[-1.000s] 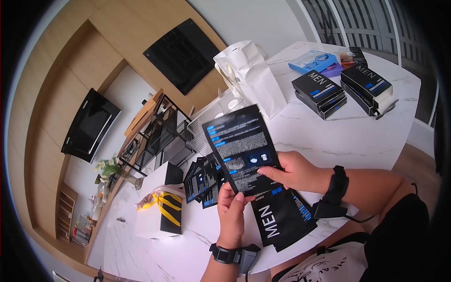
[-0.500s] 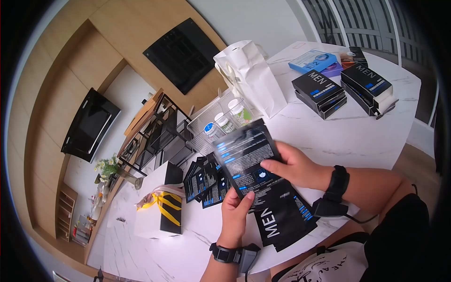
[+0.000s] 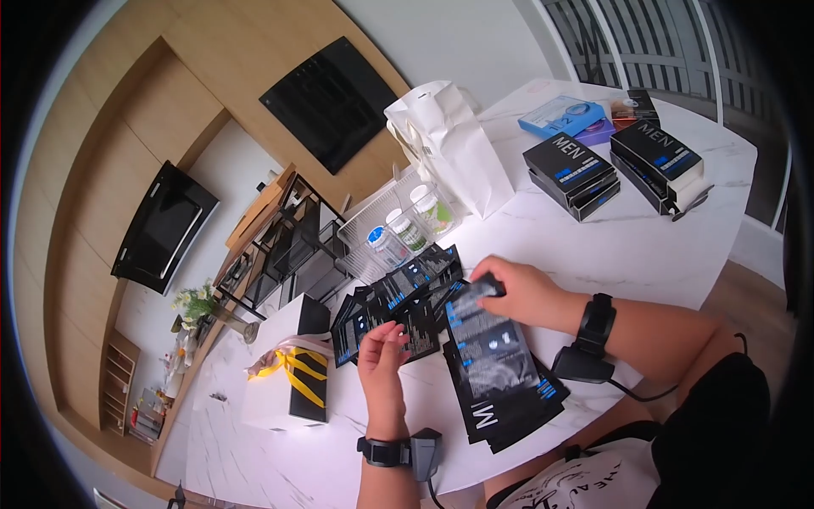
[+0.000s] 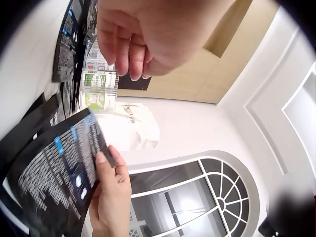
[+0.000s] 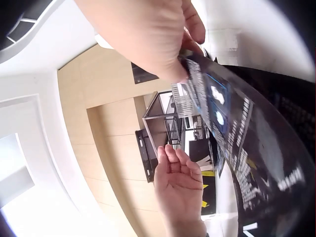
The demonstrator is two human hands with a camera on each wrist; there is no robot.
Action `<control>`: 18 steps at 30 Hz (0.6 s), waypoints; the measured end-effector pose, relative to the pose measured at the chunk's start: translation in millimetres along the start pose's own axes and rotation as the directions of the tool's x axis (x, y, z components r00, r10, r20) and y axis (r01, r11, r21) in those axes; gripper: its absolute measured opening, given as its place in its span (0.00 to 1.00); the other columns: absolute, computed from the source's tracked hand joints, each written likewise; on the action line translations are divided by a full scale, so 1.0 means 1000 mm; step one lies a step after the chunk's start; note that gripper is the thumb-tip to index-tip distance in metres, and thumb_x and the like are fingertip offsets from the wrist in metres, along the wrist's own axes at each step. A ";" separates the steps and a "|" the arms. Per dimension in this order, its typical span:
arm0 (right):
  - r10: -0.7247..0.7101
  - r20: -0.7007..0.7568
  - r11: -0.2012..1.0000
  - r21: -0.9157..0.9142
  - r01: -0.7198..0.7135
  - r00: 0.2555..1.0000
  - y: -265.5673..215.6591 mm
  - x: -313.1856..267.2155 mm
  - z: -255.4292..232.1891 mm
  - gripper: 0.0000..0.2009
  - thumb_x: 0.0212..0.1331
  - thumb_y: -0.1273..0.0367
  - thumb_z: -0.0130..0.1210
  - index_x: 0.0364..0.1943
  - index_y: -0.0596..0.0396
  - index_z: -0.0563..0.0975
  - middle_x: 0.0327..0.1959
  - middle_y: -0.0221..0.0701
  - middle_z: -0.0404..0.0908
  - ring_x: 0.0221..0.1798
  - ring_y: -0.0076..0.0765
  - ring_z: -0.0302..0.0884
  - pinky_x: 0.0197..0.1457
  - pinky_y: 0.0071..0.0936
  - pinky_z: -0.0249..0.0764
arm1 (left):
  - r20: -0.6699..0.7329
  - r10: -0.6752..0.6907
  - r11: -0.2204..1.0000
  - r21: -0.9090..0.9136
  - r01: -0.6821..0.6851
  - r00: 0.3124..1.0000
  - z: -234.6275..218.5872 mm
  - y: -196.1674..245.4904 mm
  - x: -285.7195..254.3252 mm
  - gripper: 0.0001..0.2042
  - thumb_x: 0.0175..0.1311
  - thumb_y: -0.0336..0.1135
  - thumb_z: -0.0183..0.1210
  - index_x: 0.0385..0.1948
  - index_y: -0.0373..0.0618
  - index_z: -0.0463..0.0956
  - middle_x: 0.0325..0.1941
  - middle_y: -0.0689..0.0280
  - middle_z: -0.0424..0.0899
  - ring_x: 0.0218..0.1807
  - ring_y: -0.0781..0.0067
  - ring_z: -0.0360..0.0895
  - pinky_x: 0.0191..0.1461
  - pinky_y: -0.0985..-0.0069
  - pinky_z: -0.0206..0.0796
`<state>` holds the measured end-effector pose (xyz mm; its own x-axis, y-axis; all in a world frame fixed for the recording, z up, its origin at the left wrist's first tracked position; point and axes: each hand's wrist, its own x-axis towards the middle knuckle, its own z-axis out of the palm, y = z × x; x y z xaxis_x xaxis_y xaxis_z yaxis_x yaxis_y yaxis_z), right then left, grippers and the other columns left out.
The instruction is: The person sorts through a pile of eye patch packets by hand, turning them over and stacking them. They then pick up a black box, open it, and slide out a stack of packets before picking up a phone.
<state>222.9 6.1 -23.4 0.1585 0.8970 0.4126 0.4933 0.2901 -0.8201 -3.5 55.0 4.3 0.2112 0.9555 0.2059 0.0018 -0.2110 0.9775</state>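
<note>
My right hand [image 3: 530, 293] pinches the top edge of a black sachet [image 3: 492, 348] between thumb and fingers. Blue headings, fine white print and two small white face pictures mark it; in the right wrist view the sachet [image 5: 232, 118] bows as it hangs from the hand. It overlaps a near pile of black sachets [image 3: 479, 424], one with large white lettering. To the left, my left hand [image 3: 383, 352] is raised beside a spread heap of more sachets [image 3: 415, 280]. Its fingers are loosely bent with nothing in them, palm showing in the right wrist view.
Behind the heap stands a clear ribbed basket [image 3: 360, 233] with bottles. A white paper bag [image 3: 458, 153] is beside it. Black MEN boxes [image 3: 572, 165] and a blue box [image 3: 560, 114] lie at the far right. A white box [image 3: 275, 390] with a yellow ribbon sits left.
Both hands held a sachet up before. Now my left hand is off it, further left, and my right hand holds a sachet lower, over the near pile. The bottles and heap show more.
</note>
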 end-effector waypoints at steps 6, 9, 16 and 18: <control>-0.182 0.092 0.963 -0.182 0.196 0.979 0.020 0.001 0.007 0.14 0.44 0.65 0.58 0.37 0.53 0.73 0.33 0.35 0.74 0.42 0.42 0.71 0.46 0.32 0.67 | 0.152 -0.056 0.944 0.330 0.002 0.987 -0.020 -0.016 0.038 0.14 0.57 0.33 0.56 0.45 0.43 0.70 0.49 0.65 0.73 0.51 0.73 0.70 0.52 0.78 0.60; -0.183 0.157 0.944 -0.248 0.218 0.971 0.025 -0.002 0.013 0.16 0.45 0.62 0.57 0.38 0.54 0.75 0.36 0.36 0.75 0.45 0.43 0.69 0.49 0.34 0.66 | 0.619 0.153 0.560 0.588 -0.584 0.770 -0.016 -0.018 0.043 0.26 0.43 0.35 0.65 0.47 0.41 0.69 0.57 0.54 0.67 0.60 0.52 0.62 0.61 0.67 0.54; -0.156 0.335 0.946 -0.220 0.238 0.929 0.014 -0.004 0.010 0.15 0.47 0.62 0.57 0.38 0.55 0.75 0.37 0.37 0.75 0.45 0.43 0.69 0.50 0.33 0.65 | 0.684 0.090 0.540 0.577 -0.613 0.723 -0.022 -0.027 0.041 0.27 0.47 0.36 0.63 0.51 0.40 0.67 0.59 0.55 0.65 0.63 0.52 0.57 0.64 0.67 0.51; -0.183 0.334 0.935 -0.232 0.269 0.925 0.014 -0.006 0.011 0.15 0.47 0.61 0.57 0.38 0.54 0.75 0.37 0.36 0.75 0.44 0.42 0.69 0.49 0.32 0.65 | 0.625 0.088 0.542 0.624 -0.564 0.776 -0.031 -0.032 0.044 0.26 0.48 0.36 0.62 0.50 0.39 0.67 0.59 0.54 0.64 0.63 0.55 0.57 0.63 0.68 0.52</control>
<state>219.4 8.1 -41.3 -0.2297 0.8879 0.3985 0.7024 0.4347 -0.5636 -24.4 109.7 -17.0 0.7749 0.5938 0.2166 0.4914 -0.7815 0.3846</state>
